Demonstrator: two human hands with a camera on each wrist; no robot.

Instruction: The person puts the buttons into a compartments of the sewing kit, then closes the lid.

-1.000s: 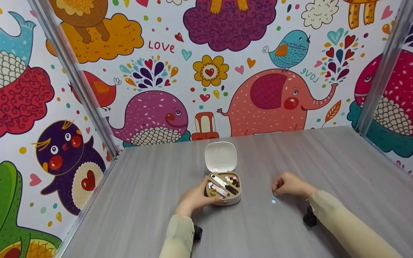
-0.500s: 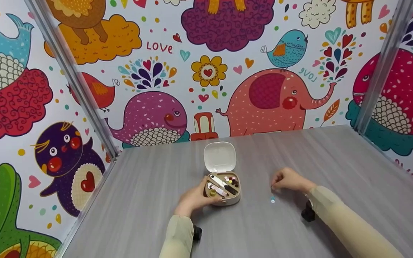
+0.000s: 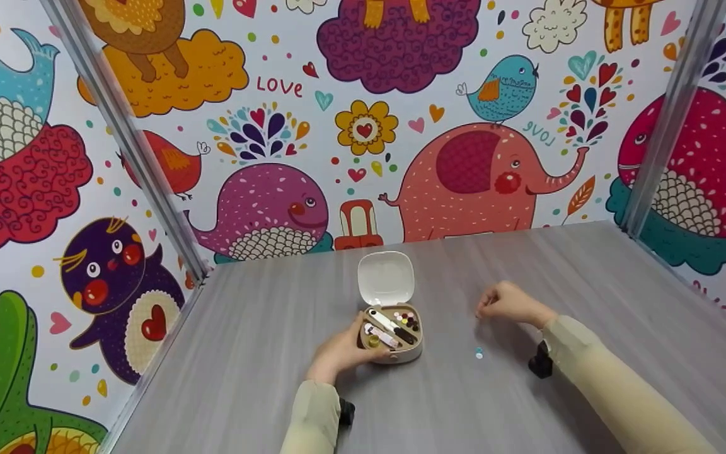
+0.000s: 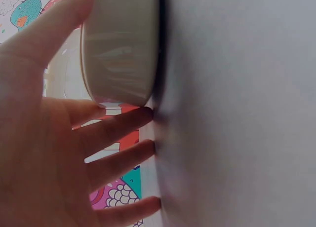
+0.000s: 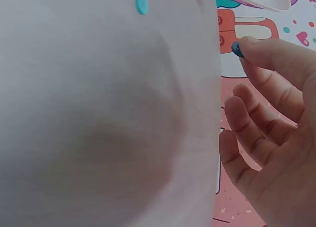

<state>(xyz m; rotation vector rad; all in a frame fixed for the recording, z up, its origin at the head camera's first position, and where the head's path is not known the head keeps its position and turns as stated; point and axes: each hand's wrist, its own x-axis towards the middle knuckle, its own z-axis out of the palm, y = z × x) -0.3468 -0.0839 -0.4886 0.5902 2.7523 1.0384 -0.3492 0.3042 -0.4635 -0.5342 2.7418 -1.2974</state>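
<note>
My left hand (image 3: 339, 353) grips the near left side of a small white box (image 3: 410, 355), thumb at the front and index finger at the back. Its lid (image 3: 386, 278) stands open. Inside, a slim white-and-black tool (image 3: 392, 326) lies diagonally between a compartment of several small colourful buttons (image 3: 406, 317) and one with a pinkish item (image 3: 383, 335) and a gold-coloured round piece (image 3: 374, 341). To the right, my right hand (image 3: 514, 304) is above the table, pinching a small dark blue button (image 5: 237, 50) between thumb and index finger, the other fingers loosely bent.
On the grey table (image 3: 451, 403), a teal button (image 5: 142, 4) and a white button (image 3: 479, 356) lie close together between the box and my right forearm. Printed walls (image 3: 363, 183) with metal posts (image 3: 668, 120) border the table at the back and sides.
My right hand has risen off the table and moved away from the two loose buttons, carrying the pinched button. The left hand and box stay in place.
</note>
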